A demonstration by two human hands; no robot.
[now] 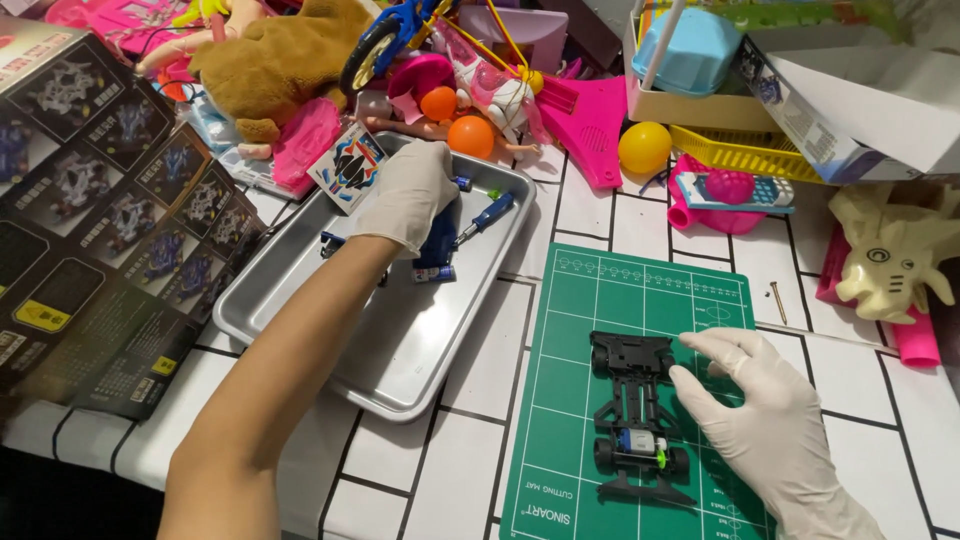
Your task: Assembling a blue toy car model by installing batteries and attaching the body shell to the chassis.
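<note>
On the white-tiled worktop lie one green cutting mat and one metal tray, side by side. One black toy car chassis rests on the mat, with a small motor at its rear. The right hand, in a white glove, lies just beside the chassis, fingers loosely spread and touching its edge, closed on nothing. The left hand, also gloved, reaches into the tray and covers a blue part; whether its grip has closed on it I cannot tell. One blue-handled screwdriver lies in the tray beside that hand. Behind the tray crowd two orange balls, one yellow ball, a brown plush toy and a dark printed box at the left.
</note>
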